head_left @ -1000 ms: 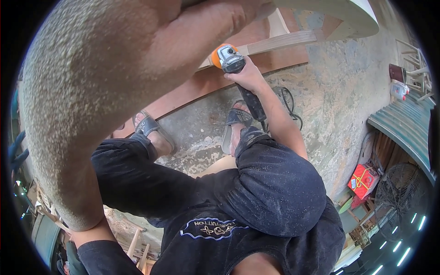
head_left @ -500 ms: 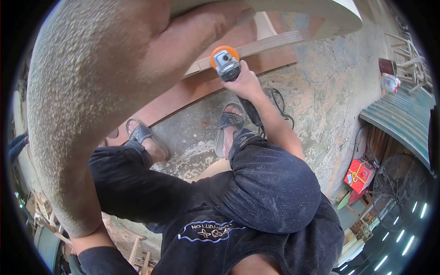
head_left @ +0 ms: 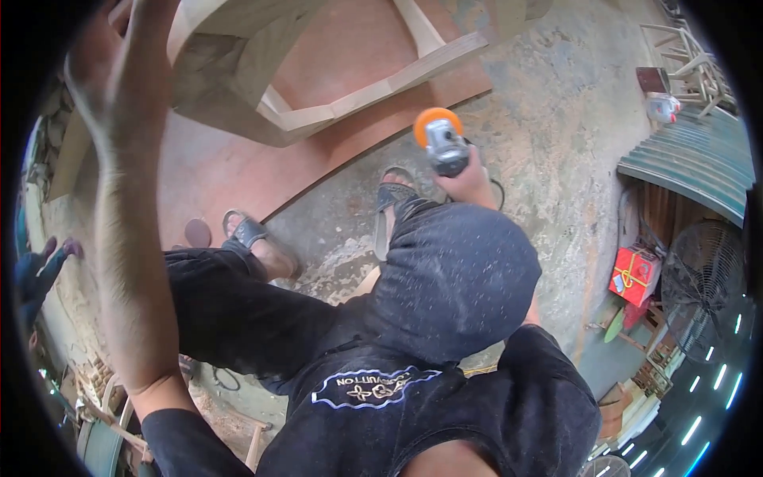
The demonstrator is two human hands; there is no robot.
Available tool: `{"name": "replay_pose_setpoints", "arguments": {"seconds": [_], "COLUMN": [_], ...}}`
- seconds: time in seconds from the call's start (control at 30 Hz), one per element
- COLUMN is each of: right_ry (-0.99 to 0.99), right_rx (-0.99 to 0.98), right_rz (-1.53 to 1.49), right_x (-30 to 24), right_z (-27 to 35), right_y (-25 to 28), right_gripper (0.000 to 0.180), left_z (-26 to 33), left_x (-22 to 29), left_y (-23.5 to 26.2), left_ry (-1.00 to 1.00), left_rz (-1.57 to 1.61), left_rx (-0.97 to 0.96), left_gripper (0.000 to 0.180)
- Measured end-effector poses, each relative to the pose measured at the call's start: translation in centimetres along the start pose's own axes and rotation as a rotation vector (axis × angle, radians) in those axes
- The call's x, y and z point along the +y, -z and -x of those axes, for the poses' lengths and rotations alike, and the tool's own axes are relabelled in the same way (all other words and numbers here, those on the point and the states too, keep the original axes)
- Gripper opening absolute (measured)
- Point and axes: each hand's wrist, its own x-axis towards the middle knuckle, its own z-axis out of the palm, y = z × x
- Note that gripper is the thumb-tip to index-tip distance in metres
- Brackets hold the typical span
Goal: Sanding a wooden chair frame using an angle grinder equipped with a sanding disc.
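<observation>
1. The power tool (head_left: 447, 151), with a silver head, dark body and orange disc (head_left: 437, 114), is in the right hand, above the floor near the right knee (head_left: 461, 274).
2. The right hand (head_left: 467, 184) is closed around the dark body. The head and disc stick out beyond the fingers, toward the upper left; the rest of the body is hidden by hand and knee.
3. The disc is apart from the pale wooden frame (head_left: 389, 85); floor and board show between them.
4. The left hand (head_left: 103, 75) is blurred at the upper left, beside the frame. How far its fingers are open, and whether they hold or touch the wood, I cannot tell.
5. The frame stands over a reddish board (head_left: 222, 183); a small brown round piece (head_left: 198, 232) lies near the left sandal (head_left: 249, 231).
6. Farther right are a red box (head_left: 632, 274), a large fan (head_left: 703, 266) and a corrugated sheet (head_left: 691, 171).
</observation>
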Motion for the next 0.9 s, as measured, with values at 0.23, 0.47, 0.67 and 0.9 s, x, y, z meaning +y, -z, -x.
{"name": "replay_pose_setpoints", "arguments": {"seconds": [0.23,0.47,0.67,0.9], "right_ry": [-0.294,-0.246,0.273,0.746], "right_rx": [0.023,0.092,-0.348,-0.819], "right_rz": [-0.110,-0.181,-0.580,-0.988], "right_x": [1.5,0.9,-24.8,-52.7], "right_z": [4.0,6.1,0.2,15.8], "right_y": [1.9,1.8,-20.6,-31.1], "right_gripper": [0.098,0.094,0.090,0.086], "left_z": [14.3,10.8,10.1,8.8], "left_x": [-9.5,-5.3,-4.2,2.1], "left_y": [0.1,1.0,6.5,3.8], "left_ry": [0.374,0.396,0.139,0.029], "left_rz": [0.194,0.077,-0.595,-0.294], "left_rx": [-0.263,-0.302,-0.510,-0.267], "left_gripper": [0.101,0.040,0.065,0.052]}}
